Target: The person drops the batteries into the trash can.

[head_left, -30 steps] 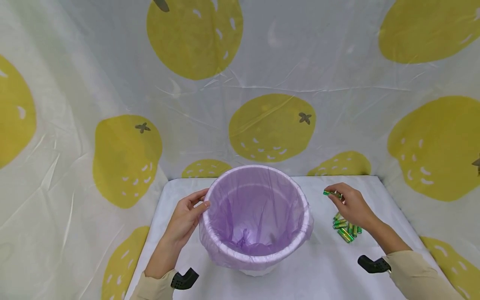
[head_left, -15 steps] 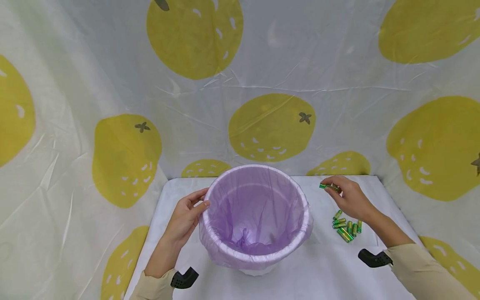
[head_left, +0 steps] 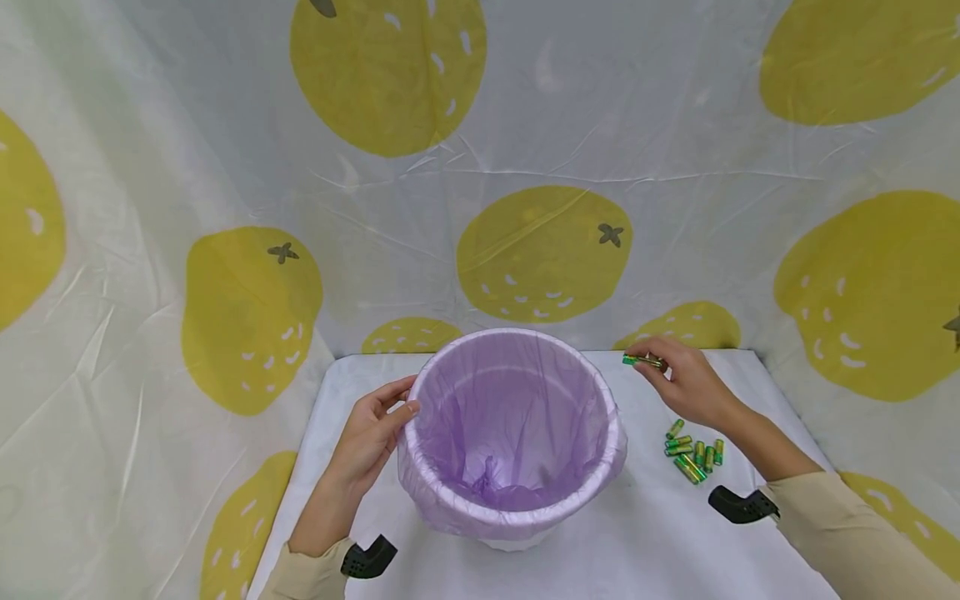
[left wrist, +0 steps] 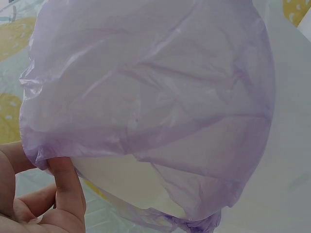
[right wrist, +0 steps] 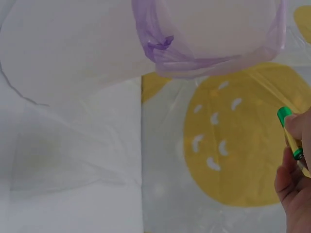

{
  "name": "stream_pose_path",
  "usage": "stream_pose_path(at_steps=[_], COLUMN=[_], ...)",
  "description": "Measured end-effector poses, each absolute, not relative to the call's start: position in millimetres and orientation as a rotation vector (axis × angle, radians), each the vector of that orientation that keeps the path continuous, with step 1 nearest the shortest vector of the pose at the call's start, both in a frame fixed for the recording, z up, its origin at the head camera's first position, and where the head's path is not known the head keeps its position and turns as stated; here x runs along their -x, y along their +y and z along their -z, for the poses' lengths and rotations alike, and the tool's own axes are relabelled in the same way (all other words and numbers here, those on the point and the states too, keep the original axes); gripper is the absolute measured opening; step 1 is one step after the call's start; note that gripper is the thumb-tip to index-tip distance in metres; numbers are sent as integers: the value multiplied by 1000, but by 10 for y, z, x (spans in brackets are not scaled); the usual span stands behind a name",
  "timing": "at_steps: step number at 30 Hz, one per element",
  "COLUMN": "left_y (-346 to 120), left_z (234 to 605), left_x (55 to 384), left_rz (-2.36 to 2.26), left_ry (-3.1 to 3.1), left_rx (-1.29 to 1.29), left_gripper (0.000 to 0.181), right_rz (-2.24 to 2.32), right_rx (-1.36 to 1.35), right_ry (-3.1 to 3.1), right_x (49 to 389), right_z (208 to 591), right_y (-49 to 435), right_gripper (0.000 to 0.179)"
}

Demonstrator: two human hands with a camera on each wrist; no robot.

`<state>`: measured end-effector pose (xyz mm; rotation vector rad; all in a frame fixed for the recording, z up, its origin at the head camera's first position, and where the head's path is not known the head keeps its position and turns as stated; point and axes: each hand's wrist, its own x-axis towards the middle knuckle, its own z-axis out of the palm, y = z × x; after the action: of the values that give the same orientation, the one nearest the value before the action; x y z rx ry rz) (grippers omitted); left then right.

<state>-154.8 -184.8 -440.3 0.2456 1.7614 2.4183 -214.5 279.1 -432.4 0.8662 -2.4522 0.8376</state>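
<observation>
One round white bin [head_left: 516,545], upright on a white-covered table [head_left: 630,550], lined with a translucent purple plastic bag [head_left: 525,400]. Left hand [head_left: 372,433]: thumb and fingers grip the lined rim. Right hand [head_left: 690,383]: pinches at least one slim green-and-gold battery [head_left: 643,361], raised, right of the bin. Loose green-and-gold batteries [head_left: 687,469]: on the table, near the bin. Step in hand, presumably: battery transfer; next move seems to call for carrying leftward over the rim, then releasing.

A pale back sheet [head_left: 697,242] rises behind the desk [head_left: 615,542], with a left sheet [head_left: 127,375] and a right sheet [head_left: 795,425] closing in the sides. All carry big yellow fruits [head_left: 543,254], most flecked white, some with a dark star-shaped mark. A long crease [head_left: 585,176] crosses the back; the left side is wrinkled and glossy. The desk is white, its far left corner rounded. Soft light leaves faint shadows there.
</observation>
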Motion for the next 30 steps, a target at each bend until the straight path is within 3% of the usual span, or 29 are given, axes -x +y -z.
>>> stream_pose_path(at_steps=[16, 30], left_y=[-1841, -1833], left_z=[4401, 4389], left_x=[1546, 1541], left_rz=[-2432, -2437], left_ry=[1740, 1743], left_rx=[-229, -227], left_gripper=[51, 50], right_rz=[-907, -911], right_rx=[-1098, -1263], right_ry=[-2371, -2348], right_x=[2254, 2329], right_z=[3972, 3888], right_y=[2336, 2005], right_gripper=[27, 23])
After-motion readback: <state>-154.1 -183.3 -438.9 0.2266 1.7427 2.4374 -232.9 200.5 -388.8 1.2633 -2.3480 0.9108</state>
